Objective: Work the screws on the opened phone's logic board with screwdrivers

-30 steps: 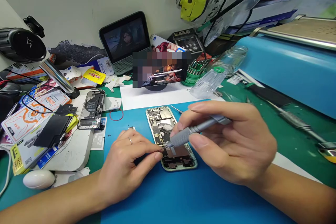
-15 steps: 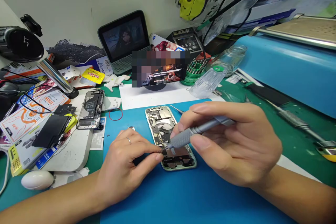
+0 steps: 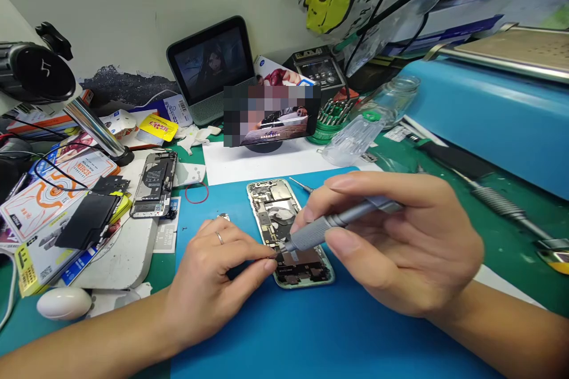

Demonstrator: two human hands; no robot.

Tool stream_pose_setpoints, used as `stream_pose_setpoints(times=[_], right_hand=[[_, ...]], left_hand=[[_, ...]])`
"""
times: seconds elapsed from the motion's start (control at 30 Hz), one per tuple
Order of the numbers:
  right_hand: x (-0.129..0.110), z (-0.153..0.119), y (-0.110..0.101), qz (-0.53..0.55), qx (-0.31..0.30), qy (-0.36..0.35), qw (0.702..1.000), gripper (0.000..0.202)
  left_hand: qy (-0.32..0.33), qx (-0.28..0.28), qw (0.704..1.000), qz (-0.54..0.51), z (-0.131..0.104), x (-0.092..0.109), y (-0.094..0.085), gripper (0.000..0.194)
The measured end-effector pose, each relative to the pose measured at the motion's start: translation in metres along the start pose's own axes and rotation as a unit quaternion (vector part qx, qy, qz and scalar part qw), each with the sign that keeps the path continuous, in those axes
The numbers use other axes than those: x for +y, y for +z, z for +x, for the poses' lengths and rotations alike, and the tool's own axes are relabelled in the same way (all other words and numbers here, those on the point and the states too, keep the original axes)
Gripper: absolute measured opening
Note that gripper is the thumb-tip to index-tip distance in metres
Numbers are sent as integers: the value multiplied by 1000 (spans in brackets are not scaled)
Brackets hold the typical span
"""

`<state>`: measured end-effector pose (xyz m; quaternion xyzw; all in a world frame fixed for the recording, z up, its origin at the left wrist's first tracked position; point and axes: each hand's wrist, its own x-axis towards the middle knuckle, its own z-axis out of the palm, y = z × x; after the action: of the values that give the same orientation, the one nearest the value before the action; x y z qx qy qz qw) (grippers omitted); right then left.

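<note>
Head view: phone (image 3: pixel 280 219) lies between the hands, long axis running away, far end leaning left; left hand (image 3: pixel 220 275) at its near-left edge, fingertips nearly together, hold unclear; right hand (image 3: pixel 413 249) curled round driver (image 3: pixel 320 231), tip over phone.

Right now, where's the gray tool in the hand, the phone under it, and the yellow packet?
Gray tool (image 3: pixel 312 233): head view, on its ridged grip.
Phone (image 3: pixel 281 215): head view, on its inner parts.
Yellow packet (image 3: pixel 159 128): head view, on its printed front.
</note>
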<state>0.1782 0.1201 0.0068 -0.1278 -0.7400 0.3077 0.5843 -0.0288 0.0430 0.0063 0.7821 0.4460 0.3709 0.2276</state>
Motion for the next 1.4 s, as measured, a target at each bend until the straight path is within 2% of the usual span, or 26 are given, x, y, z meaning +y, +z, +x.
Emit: stream_pose_setpoints(times=[0.23,0.43,0.63,0.97,1.27,1.4], right_hand=[[-1,0,1,-3,-3,8,1000,61],[-2,-1,1,-14,1,17,1000,51],[-1,0,2,-1,-3,5,1000,59],[-3,2,-1,-5,-38,15,999,60],[-3,2,-1,-40,-86,-8,995,62],[-3,1,1,-44,-113,-33,992,71]], left_hand=[[-12,1,1000,-6,1,1,0,7],[-5,5,1000,-9,1,1,0,6],[-2,2,1000,-8,1,2,0,6],[-5,-4,1000,-4,1,2,-1,8],[1,-12,1000,-2,1,2,0,8],[7,-13,1000,-13,1,2,0,5]])
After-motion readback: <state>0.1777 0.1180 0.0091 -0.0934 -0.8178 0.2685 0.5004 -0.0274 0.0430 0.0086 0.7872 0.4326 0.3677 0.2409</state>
